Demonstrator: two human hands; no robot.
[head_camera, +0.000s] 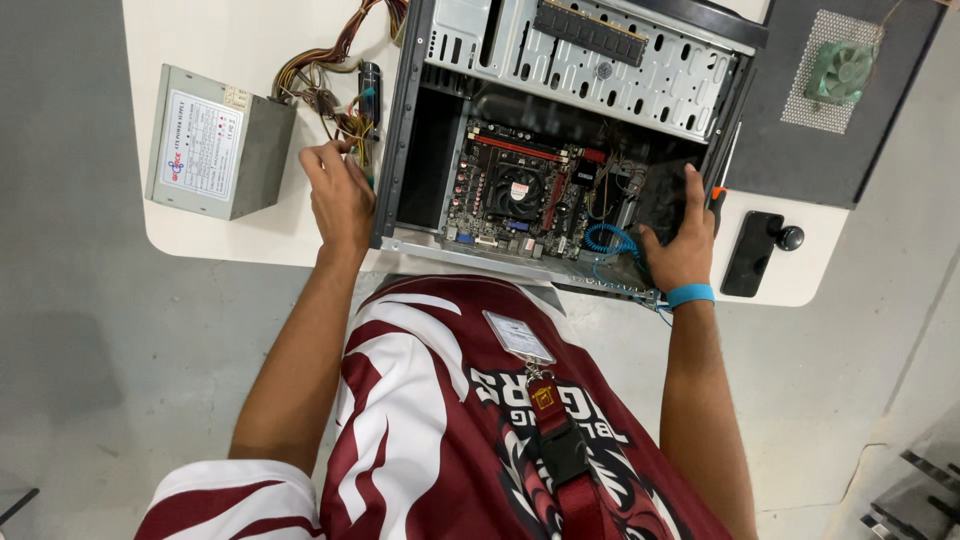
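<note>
Across the top of the frame runs my table (215, 30), and on it, centre to upper right, the opened case (585, 65) lies on its side, the biggest thing here. Inside it, at mid-frame, sits the board (515, 190) with its dark cooler, and a blue cable (612, 240) coils at the lower right corner of the case. In the upper left stands the grey supply (215, 140), its bundle of wires (325, 85) trailing toward the case wall. At the far upper right a small green fan (840, 70) rests on a dark panel (850, 150); a black phone (752, 253) lies on the table's right edge. My left hand (340, 195) sits against the case's left wall, fingers curled loosely among the wire ends; whether it actually pinches a wire I cannot tell. My right hand (683, 245) is spread open, flat on the dark floor of the case beside the blue cable, gripping nothing, with a red-handled screwdriver (722, 180) just beside it. To do this well, I judge I should keep the right hand pressing down to brace the case, and work the wires with fingertips only, drawing them straight and clear of the case's metal edge.
</note>
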